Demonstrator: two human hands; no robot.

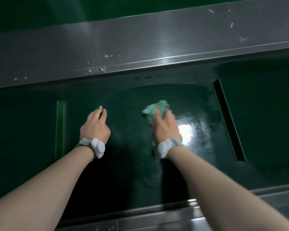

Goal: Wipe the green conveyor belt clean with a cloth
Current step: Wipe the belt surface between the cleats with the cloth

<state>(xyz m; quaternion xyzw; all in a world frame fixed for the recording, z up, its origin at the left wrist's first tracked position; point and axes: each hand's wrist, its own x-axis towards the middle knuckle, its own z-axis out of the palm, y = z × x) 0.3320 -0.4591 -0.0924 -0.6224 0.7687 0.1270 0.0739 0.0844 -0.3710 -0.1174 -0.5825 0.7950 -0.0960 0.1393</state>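
The right hand presses flat on a green cloth against the belt; left hand, loosely curled and empty, rests beside it.

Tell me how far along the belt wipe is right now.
Partly done. The patch right of the right hand shines wet, so it looks wiped. In hand: that hand presses the green cloth onto the conveyor belt. The left hand rests empty on the belt. Left: the dull areas beyond both raised cleats.
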